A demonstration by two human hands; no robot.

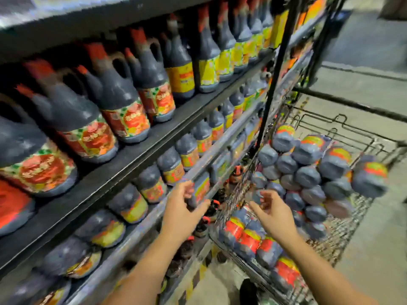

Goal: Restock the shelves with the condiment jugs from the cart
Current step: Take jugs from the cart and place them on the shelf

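The shelving (136,155) fills the left side. Its dark boards run away to the right, each packed to its front edge with dark jugs, and little open room shows between the rows. A black upright post (272,80) marks the near end of the bay.

To the right stands the wire cart (352,137), with its side close against the shelf fronts. Only a narrow strip of floor (220,280) shows between them, and wide bare concrete lies beyond the cart's far rim.

The condiment jugs in the cart (308,177) lie stacked on their sides with their bases outward. The pile rises above the basket rim, and a lower row (248,241) lies along the near wire edge.

One jug (201,187) stands at the grey front rail (222,148) of a lower shelf. The left hand (180,210) grips it, fingers over the top and thumb underneath. The right hand (275,214) hovers just beside the cart's stack, its fingers loosely spread and holding nothing.
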